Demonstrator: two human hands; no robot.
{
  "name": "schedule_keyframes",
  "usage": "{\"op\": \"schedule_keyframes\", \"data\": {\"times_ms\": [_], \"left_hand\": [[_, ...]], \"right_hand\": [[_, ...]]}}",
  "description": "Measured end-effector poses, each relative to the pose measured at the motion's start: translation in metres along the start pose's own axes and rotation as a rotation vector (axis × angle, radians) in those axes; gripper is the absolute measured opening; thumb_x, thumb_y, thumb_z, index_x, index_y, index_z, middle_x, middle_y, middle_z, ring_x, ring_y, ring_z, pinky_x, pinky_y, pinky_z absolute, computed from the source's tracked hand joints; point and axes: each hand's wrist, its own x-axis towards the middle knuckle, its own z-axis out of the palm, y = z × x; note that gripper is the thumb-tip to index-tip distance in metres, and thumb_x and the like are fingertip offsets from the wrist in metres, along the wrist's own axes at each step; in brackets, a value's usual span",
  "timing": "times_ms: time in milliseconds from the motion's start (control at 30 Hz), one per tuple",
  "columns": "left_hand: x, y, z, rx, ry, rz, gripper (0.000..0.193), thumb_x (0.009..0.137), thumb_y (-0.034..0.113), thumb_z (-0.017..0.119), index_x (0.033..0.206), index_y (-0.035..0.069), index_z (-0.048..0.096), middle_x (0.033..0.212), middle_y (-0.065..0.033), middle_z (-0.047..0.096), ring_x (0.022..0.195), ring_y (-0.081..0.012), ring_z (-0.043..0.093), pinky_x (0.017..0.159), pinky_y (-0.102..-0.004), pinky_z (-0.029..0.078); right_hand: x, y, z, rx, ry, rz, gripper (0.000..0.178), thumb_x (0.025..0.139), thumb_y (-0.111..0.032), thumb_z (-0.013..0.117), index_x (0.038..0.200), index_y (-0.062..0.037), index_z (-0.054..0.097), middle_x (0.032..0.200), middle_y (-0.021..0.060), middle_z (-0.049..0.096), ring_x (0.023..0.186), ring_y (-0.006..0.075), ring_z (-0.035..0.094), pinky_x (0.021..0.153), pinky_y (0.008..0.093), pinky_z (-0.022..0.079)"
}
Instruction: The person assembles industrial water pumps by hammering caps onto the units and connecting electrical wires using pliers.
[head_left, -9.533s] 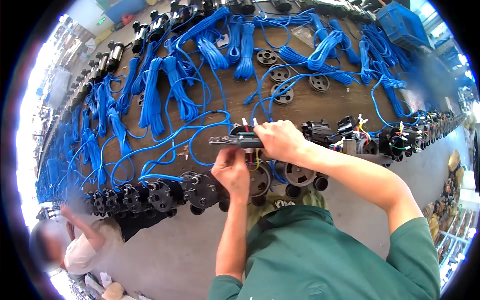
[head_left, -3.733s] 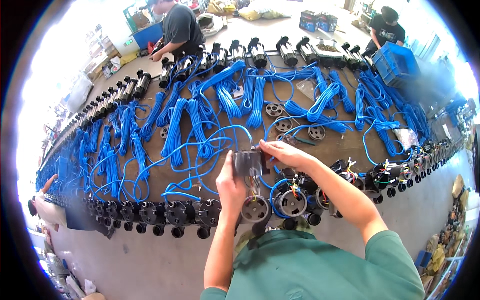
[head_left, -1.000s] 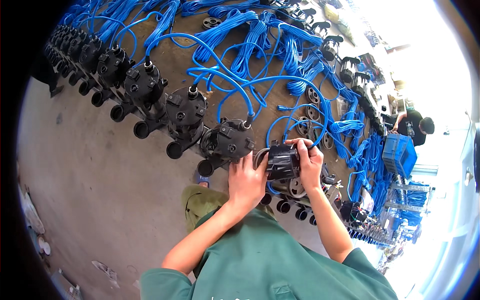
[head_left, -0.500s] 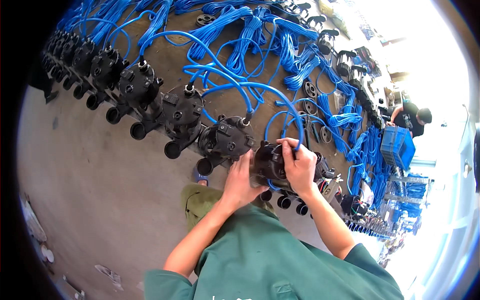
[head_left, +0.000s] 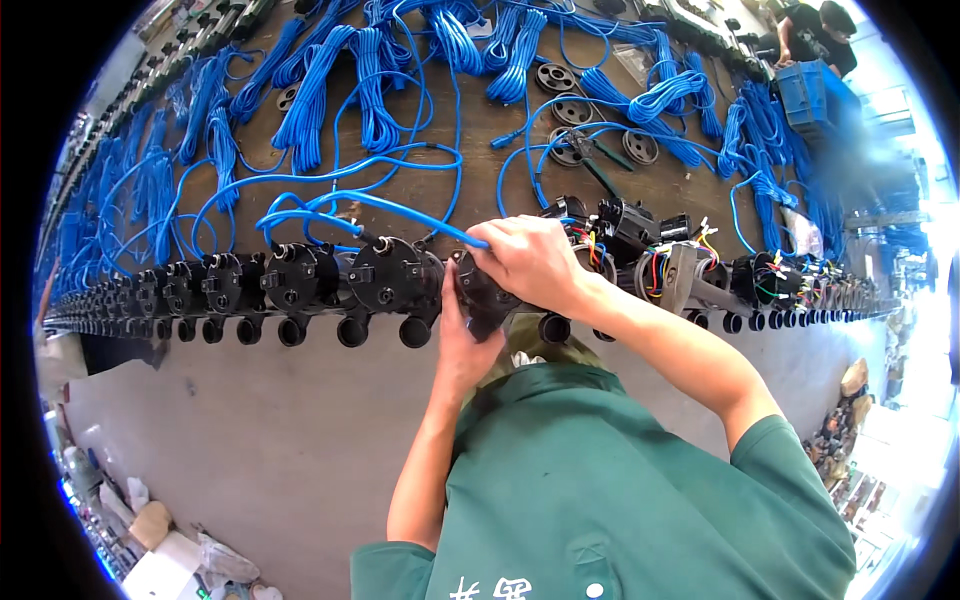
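Note:
A black round plastic cover [head_left: 484,291] is between my two hands at the front edge of the bench. My left hand [head_left: 463,352] cups it from the left and below, fingers pointing up along its side. Over its top and right side, my right hand [head_left: 532,262] curls, with fingertips at a thick blue cable [head_left: 425,220]; whether they pinch the cable is hidden. Close on the left stands another black cover [head_left: 392,277] on a similar unit. To the right, open units show coloured wires [head_left: 660,270].
Black units with round spouts [head_left: 352,331] line the bench edge both ways. Bundles of blue cable [head_left: 312,115], grey pulley wheels [head_left: 571,110] and green-handled pliers [head_left: 597,168] lie on the brown bench [head_left: 490,185]. A person holds a blue crate [head_left: 808,98] at far right.
My view has swung, so the row now runs nearly level. Both hands stay on the black cover, the right now wrapped further over its top. The other person appears higher in view.

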Motion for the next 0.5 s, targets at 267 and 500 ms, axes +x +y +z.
{"op": "schedule_keyframes", "data": {"times_ms": [267,500], "left_hand": [[0.012,-0.031,0.000,0.313,0.148,0.106,0.091,0.067,0.010,0.094,0.145,0.003,0.049,0.130,-0.0118,0.066,0.117,-0.0221,0.065,0.103,-0.0374,0.052],[0.003,-0.055,0.013,0.187,0.262,-0.005,0.095,0.064,0.013,0.099,0.146,0.005,0.050,0.128,-0.0081,0.068,0.116,-0.0186,0.065,0.102,-0.0346,0.051]], "right_hand": [[0.004,-0.026,0.000,-0.081,0.015,0.139,0.018,0.086,-0.015,0.074,0.101,-0.0063,0.070,0.093,0.0107,0.075,0.085,0.0306,0.073,0.074,0.0413,0.057],[0.016,-0.042,-0.004,-0.043,0.049,0.348,0.019,0.084,-0.017,0.075,0.100,-0.0072,0.070,0.092,0.0084,0.075,0.084,0.0278,0.074,0.072,0.0395,0.057]]}}
